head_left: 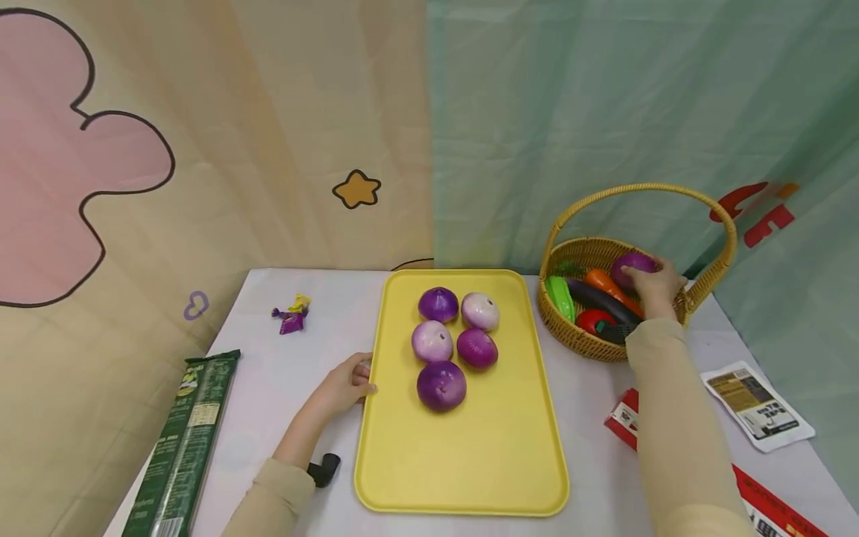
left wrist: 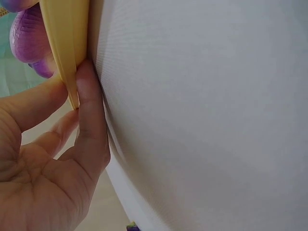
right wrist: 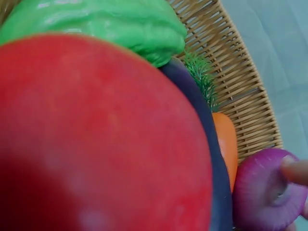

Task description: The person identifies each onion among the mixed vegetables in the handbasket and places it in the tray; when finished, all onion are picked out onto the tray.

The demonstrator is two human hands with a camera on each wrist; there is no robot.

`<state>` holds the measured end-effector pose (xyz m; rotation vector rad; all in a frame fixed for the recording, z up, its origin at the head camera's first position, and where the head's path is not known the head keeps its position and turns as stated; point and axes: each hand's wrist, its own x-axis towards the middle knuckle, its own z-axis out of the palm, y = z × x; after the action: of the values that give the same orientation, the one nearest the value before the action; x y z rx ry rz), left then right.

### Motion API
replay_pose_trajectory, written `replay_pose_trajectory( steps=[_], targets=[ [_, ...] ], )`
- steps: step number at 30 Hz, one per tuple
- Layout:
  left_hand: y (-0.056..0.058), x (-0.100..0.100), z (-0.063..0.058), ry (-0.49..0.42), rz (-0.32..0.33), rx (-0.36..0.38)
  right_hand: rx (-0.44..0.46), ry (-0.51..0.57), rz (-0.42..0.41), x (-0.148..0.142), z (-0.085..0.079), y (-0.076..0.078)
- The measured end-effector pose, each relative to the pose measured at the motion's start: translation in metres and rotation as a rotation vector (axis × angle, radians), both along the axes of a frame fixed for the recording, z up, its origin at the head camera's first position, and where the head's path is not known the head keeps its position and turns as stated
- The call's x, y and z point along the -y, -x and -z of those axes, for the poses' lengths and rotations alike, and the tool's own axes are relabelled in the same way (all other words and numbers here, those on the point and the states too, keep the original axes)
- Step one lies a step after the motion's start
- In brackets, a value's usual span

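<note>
At the left rim of the yellow tray (head_left: 463,470), my left hand (head_left: 345,385) pinches the edge, thumb on top and fingers beneath in the left wrist view. Several onions sit grouped on the tray's far half, among them a dark purple onion (head_left: 441,386) and a pale onion (head_left: 432,341). My right hand (head_left: 654,286) reaches into the wicker basket (head_left: 577,335) and grips a purple onion (right wrist: 264,190) by its side. Beside that onion lie an orange carrot (head_left: 607,287), a dark eggplant (head_left: 600,298), a red tomato (right wrist: 106,134) and a green ribbed vegetable (head_left: 560,297).
A green long packet (head_left: 184,440) lies at the left, with wrapped candies (head_left: 293,317) farther back. Right of the tray are a red box (head_left: 624,418), a white pouch (head_left: 758,405) and a red sauce pack (head_left: 772,503). The basket's tall handle (head_left: 644,188) arches above it.
</note>
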<state>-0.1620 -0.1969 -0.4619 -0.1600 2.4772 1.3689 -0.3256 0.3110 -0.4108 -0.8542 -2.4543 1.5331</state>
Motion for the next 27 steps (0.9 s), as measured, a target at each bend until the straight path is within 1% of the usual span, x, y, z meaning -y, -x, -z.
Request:
replay_pose_trajectory(
  steps=[2,5,10,13,16,21,24,27],
  targets=[
    [0.0005,-0.0007,-0.0019,0.013,-0.001,0.002,0.002,-0.028,-0.008,0.0003,-0.0001,-0.0010],
    [0.0015,-0.0010,-0.0027,0.019,0.002,0.002,-0.006,-0.032,-0.020,0.0023,0.0008,0.0000],
    [0.0030,-0.0005,0.0001,0.021,0.007,0.001,-0.026,-0.038,-0.052,0.0055,0.0050,0.0046],
    [0.0037,-0.0012,0.0002,0.020,0.002,0.007,-0.023,-0.091,-0.062,0.0038,0.0069,0.0061],
    [0.0044,-0.0020,-0.0008,0.021,0.011,0.008,-0.019,-0.131,-0.060,0.0010,0.0074,0.0061],
    [0.0043,-0.0021,-0.0036,0.028,0.017,0.004,-0.022,-0.119,-0.053,0.0009,0.0082,0.0066],
    [0.0037,-0.0012,-0.0031,0.032,0.021,0.001,-0.035,-0.110,-0.043,0.0028,0.0089,0.0075],
    [0.0030,-0.0010,-0.0023,0.032,0.022,0.000,-0.022,-0.109,-0.044,0.0029,0.0067,0.0067]
  ],
)
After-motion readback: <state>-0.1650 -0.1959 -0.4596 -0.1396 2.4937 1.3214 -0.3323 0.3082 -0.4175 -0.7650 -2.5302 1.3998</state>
